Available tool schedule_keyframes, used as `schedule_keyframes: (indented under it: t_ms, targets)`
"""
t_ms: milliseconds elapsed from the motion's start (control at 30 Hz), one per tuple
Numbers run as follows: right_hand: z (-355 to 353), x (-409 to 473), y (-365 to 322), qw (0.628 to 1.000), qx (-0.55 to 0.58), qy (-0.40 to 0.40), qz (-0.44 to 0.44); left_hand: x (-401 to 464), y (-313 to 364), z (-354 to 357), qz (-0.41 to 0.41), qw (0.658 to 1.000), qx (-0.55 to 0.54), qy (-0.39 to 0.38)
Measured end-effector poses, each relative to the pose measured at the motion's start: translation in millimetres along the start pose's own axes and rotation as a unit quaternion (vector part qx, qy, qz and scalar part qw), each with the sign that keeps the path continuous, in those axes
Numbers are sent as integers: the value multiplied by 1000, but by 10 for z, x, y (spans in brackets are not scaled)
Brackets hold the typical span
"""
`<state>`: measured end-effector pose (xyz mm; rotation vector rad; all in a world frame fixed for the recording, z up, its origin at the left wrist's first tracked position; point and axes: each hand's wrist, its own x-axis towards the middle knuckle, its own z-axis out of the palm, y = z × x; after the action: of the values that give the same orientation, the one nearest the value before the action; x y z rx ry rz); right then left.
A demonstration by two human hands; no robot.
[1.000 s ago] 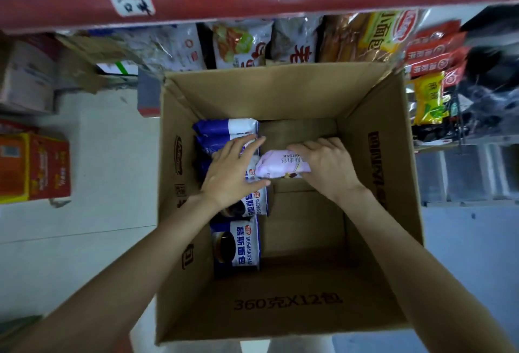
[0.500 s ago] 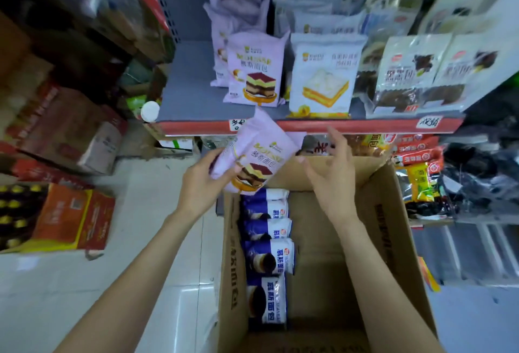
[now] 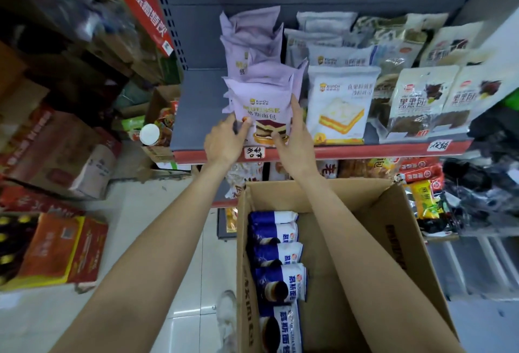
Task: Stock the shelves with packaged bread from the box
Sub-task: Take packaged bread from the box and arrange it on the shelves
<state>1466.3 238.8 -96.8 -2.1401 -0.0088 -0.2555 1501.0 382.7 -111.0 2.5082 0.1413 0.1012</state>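
A purple bread packet (image 3: 265, 108) with a layered cake picture stands upright at the front of the grey shelf (image 3: 196, 116), ahead of a row of like purple packets (image 3: 252, 40). My left hand (image 3: 224, 139) pinches its lower left edge. My right hand (image 3: 295, 133) holds its right side, index finger straight up along the edge and thumb on its front. Below, the open cardboard box (image 3: 393, 240) holds several blue and white bread packets (image 3: 280, 276) along its left wall.
White bread packets (image 3: 339, 105) and dark-printed packets (image 3: 421, 102) fill the shelf to the right. A red shelf lip (image 3: 365, 150) carries paper labels. Cartons (image 3: 61, 161) and an orange crate (image 3: 56, 251) crowd the floor at left. A white-capped bottle (image 3: 150, 134) stands beside the shelf.
Both hands lifted the purple packet out of the box, raised it past the shelf lip and stood it at the front of the purple row. The view tilted up to the shelf.
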Motion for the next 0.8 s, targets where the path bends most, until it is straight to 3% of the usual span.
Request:
schedule_keyframes:
  t_ms: [100,233,333,400,533,667,800]
  targets:
    - [-20,-95,115,1000,-5,-8,0,-74,-4,-25,0,1000,-30,6]
    - [-131,-403,185,1000,-27,-5,-2,-407,-29,-74,-17,993,-74,95]
    - [-253,-747,323,997,-58,23,-49,-863,-54,-69,58,975,-135,166]
    - [-342,-1008,491,995,-74,23,-56,-1158,-123,22,137,966,-149,164]
    - [-497,-1534,1009,996,-76,-45,27,-1647,-343,416,211,969,-125,15]
    - [-525,-1963,1682,978,-54,-117,166,-1999,-580,995,138,968,-65,-200]
    - [-361,-2238,2251,942,-55,-173,283,-2144,-762,1583,47,955,40,-291]
